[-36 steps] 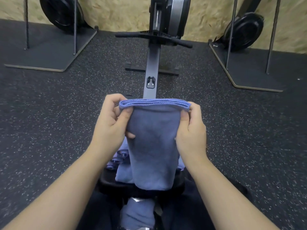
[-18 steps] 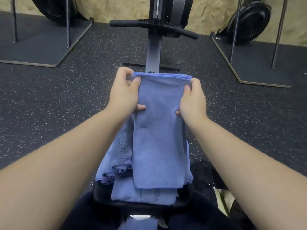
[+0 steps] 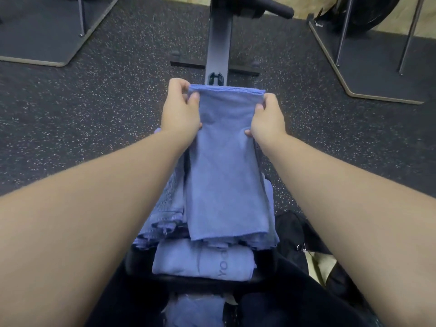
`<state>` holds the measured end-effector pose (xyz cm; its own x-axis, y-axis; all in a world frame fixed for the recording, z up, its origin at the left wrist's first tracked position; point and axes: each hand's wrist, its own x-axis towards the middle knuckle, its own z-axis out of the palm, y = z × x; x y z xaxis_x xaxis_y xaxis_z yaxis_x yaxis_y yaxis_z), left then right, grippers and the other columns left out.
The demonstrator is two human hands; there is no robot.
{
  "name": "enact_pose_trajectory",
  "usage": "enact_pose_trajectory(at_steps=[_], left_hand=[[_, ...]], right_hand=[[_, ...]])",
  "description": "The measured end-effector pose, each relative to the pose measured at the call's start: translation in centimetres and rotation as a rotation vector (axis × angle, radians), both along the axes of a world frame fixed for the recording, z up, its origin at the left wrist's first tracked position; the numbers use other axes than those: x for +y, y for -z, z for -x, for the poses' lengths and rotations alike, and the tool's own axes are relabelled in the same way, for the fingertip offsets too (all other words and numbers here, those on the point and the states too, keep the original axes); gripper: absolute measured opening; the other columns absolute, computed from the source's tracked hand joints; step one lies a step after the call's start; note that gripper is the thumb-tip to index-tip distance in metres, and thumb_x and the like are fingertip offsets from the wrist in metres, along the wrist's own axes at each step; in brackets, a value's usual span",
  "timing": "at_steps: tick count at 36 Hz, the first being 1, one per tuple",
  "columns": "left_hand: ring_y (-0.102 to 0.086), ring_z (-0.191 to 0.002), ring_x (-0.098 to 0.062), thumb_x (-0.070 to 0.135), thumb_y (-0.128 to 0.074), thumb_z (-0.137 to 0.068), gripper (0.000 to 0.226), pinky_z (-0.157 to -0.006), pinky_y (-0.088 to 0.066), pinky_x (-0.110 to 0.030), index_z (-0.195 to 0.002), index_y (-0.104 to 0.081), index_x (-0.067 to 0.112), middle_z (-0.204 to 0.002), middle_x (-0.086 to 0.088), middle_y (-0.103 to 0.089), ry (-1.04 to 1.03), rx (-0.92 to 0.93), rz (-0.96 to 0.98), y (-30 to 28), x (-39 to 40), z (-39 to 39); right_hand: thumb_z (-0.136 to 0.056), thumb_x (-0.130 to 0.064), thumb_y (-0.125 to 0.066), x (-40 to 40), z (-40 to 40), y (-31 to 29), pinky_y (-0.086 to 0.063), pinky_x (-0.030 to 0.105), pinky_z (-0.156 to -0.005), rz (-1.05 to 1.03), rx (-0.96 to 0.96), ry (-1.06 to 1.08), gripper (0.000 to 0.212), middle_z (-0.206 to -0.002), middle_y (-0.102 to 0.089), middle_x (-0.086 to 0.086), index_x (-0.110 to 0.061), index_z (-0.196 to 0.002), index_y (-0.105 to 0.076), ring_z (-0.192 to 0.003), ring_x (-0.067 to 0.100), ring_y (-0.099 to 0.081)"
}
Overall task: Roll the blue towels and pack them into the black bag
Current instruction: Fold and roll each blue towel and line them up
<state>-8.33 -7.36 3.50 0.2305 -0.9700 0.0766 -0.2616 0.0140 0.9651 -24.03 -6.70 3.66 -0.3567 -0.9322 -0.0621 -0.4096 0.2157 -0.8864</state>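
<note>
Both hands hold one folded blue towel [image 3: 226,161] by its far end: the left hand [image 3: 181,112] pinches the left corner between thumb and curled fingers, and the right hand [image 3: 267,119] pinches the right corner the same way. Held like this, the narrow strip is pulled taut and flat, its near end draped over the other towels; that looks like the set-up for rolling it, since an even, stretched edge should give a tight roll. Under it lies a pile of more blue towels [image 3: 203,263], one folded with lettering showing and others bunched at the left, resting on what seems to be the black seat [image 3: 207,280] of a rowing machine, whose rail [image 3: 218,38] runs ahead across the speckled floor [image 3: 94,109]. The black bag [image 3: 290,234] sits on the floor just right of the seat, partly behind the right forearm; I cannot tell what is in it, and no rolled towel shows there.
</note>
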Motion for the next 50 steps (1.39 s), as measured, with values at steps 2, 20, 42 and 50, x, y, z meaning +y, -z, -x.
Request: enact_pose_trajectory(at_steps=[2, 20, 42, 50], left_hand=[[-0.059, -0.089, -0.014, 0.024, -0.048, -0.095, 0.018, -0.086, -0.053, -0.049, -0.106, -0.042, 0.036, -0.102, 0.010, -0.054, 0.089, -0.133, 0.007, 0.4, 0.0, -0.4], [-0.060, -0.117, -0.025, 0.054, -0.051, -0.080, 0.048, -0.103, -0.025, -0.052, -0.105, -0.071, 0.019, -0.118, -0.003, -0.067, 0.730, -1.180, 0.436, 3.3, 16.2, -4.7], [-0.069, -0.100, -0.030, 0.016, -0.044, -0.081, 0.036, -0.106, -0.021, -0.060, -0.101, -0.072, 0.005, -0.105, -0.014, -0.071, 0.353, -1.382, 0.501, 7.6, 17.8, -2.3], [-0.069, -0.100, -0.031, 0.007, -0.043, -0.080, 0.031, -0.108, -0.019, -0.059, -0.097, -0.069, 0.003, -0.102, -0.013, -0.072, 0.324, -1.344, 0.512, 7.2, 17.8, -2.5]], right_hand=[[-0.101, -0.016, -0.028, 0.3, 0.3, 0.5, -0.051, 0.047, -0.086, -0.017, 0.024, -0.029, 0.018, -0.085, -0.050, -0.005, -0.019, -0.109, -0.044, -0.083, 0.021, -0.051], [-0.097, -0.031, -0.046, 17.1, 0.5, 2.6, -0.016, 0.009, -0.105, 0.071, 0.461, -0.641, 0.043, -0.142, -0.047, 0.000, -0.012, -0.136, -0.046, -0.135, 0.013, -0.036], [-0.067, -0.015, -0.051, 18.8, 0.4, 6.7, -0.036, 0.050, -0.102, 0.268, 0.919, -0.570, 0.052, -0.125, -0.063, -0.002, -0.015, -0.117, -0.065, -0.123, 0.021, -0.055], [-0.069, -0.013, -0.047, 18.1, 1.0, 6.4, -0.036, 0.037, -0.097, 0.349, 0.776, -0.512, 0.034, -0.102, -0.061, 0.002, -0.016, -0.099, -0.064, -0.103, 0.019, -0.049]])
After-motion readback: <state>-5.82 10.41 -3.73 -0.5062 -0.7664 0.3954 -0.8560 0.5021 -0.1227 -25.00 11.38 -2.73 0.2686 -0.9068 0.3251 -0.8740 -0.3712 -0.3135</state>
